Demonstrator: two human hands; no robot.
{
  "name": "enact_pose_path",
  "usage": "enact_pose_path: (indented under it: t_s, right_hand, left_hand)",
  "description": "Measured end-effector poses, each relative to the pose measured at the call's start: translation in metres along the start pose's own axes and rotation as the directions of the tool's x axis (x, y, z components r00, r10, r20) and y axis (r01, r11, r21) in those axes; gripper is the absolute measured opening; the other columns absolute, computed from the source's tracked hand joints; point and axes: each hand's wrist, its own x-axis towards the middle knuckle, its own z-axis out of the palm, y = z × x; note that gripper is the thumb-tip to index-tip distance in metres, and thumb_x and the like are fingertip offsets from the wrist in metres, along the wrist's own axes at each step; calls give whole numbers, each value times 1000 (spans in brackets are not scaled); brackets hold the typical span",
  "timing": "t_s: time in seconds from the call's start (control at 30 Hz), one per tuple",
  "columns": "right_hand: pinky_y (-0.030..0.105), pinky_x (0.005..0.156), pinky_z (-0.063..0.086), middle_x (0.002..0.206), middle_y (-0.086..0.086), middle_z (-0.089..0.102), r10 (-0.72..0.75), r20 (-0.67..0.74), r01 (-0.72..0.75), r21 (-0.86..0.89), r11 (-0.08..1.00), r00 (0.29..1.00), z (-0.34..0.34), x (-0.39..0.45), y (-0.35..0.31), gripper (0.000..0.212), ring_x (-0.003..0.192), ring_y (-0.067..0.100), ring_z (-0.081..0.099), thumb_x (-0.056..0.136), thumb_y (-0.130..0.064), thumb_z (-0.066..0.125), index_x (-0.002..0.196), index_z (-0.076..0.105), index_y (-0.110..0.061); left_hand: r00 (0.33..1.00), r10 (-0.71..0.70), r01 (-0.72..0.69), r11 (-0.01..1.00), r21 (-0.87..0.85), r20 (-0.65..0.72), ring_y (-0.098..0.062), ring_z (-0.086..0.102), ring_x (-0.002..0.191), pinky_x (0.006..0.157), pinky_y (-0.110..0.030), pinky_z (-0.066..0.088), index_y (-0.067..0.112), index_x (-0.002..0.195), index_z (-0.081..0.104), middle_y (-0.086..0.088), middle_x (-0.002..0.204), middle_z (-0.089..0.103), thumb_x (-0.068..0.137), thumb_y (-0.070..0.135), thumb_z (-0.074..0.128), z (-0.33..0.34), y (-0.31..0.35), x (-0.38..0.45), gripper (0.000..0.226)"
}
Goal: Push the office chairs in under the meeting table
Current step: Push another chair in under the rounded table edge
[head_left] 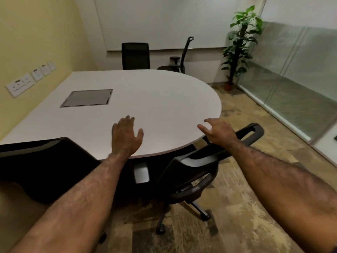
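Observation:
A white meeting table (155,99) with a rounded right end fills the middle of the view. Below its near edge a black office chair (200,161) stands turned sideways, its backrest top (255,130) reaching out to the right. Another black chair (42,165) sits at the near left against the table. My left hand (125,136) hovers over the near edge of the table with fingers spread and holds nothing. My right hand (217,132) is above the sideways chair's backrest, fingers loose and empty. Two more black chairs (135,55) (179,61) stand at the far side.
A grey cable hatch (87,98) is set into the tabletop. A tall potted plant (238,46) stands in the far right corner beside a frosted glass partition (295,79). Wall sockets (20,84) line the yellow wall on the left. Brown carpet lies to the right.

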Motion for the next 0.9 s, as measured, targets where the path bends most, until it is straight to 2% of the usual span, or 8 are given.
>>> enact_pose_path:
  t_s: [0.2, 0.3, 0.37, 0.43, 0.53, 0.63, 0.77, 0.9]
  right_hand:
    - [47, 94, 50, 122, 17, 68, 97, 12, -96, -70, 993, 995, -23, 0, 107, 54, 110, 37, 62, 99, -55, 43, 126, 65, -13]
    - [47, 104, 43, 137, 10, 61, 267, 49, -266, -32, 963, 962, -25, 7, 144, 68, 126, 33, 54, 94, -70, 39, 135, 60, -19]
    - [50, 107, 38, 143, 9, 56, 301, 123, -295, -65, 953, 946, -22, 15, 160, 73, 132, 33, 48, 92, -75, 34, 136, 59, -23]
    - [51, 108, 36, 146, 10, 51, 314, 178, -303, -84, 949, 933, -21, 18, 175, 74, 134, 34, 44, 91, -76, 30, 137, 58, -25]
    - [50, 105, 41, 139, 14, 55, 324, 185, -320, -47, 946, 928, -16, 30, 190, 68, 127, 37, 50, 93, -72, 33, 130, 62, -23]
    - [49, 98, 48, 132, 17, 54, 348, 195, -362, 37, 932, 917, -12, 43, 190, 55, 116, 37, 55, 92, -62, 43, 121, 63, -20]
    - [47, 93, 50, 125, 16, 49, 410, 203, -416, -14, 909, 889, -8, 38, 181, 37, 108, 38, 56, 88, -54, 44, 108, 59, -27]
    - [46, 92, 52, 123, 14, 55, 444, 183, -448, -21, 894, 877, -4, 19, 166, 38, 106, 37, 59, 88, -53, 46, 110, 62, -28]
  left_hand:
    - [941, 210, -209, 977, -33, 266, -30, 55, 125, 106, -38, 37, 13, 139, 53, -11, 137, 60, 95, 49, 53, 50, 118, -10, 57]
    - [872, 160, -187, 982, 14, 463, -30, 58, 119, 94, -39, 44, 25, 140, 49, -8, 133, 62, 91, 68, 39, 65, 161, -27, 66]
    - [842, 140, -187, 982, 38, 522, -29, 62, 110, 82, -38, 44, 29, 134, 52, -5, 123, 67, 80, 84, 28, 69, 181, -39, 81]
    - [822, 171, -222, 975, 29, 544, -26, 65, 103, 78, -35, 46, 30, 131, 53, -1, 116, 69, 66, 99, 20, 72, 195, -51, 100]
    - [808, 170, -258, 963, 80, 564, -27, 64, 108, 91, -43, 52, 27, 139, 46, -1, 123, 67, 53, 106, 25, 73, 202, -56, 118]
    - [806, 117, -229, 966, 123, 580, -27, 64, 109, 91, -41, 52, 28, 142, 42, -1, 124, 67, 49, 102, 34, 73, 202, -51, 119]
    - [807, 94, -218, 965, 146, 583, -26, 65, 105, 86, -39, 53, 29, 139, 45, -1, 120, 69, 48, 103, 36, 74, 196, -54, 118]
    - [806, 80, -202, 969, 145, 586, -24, 65, 107, 83, -36, 50, 33, 139, 47, 2, 123, 68, 45, 104, 38, 64, 178, -62, 118]
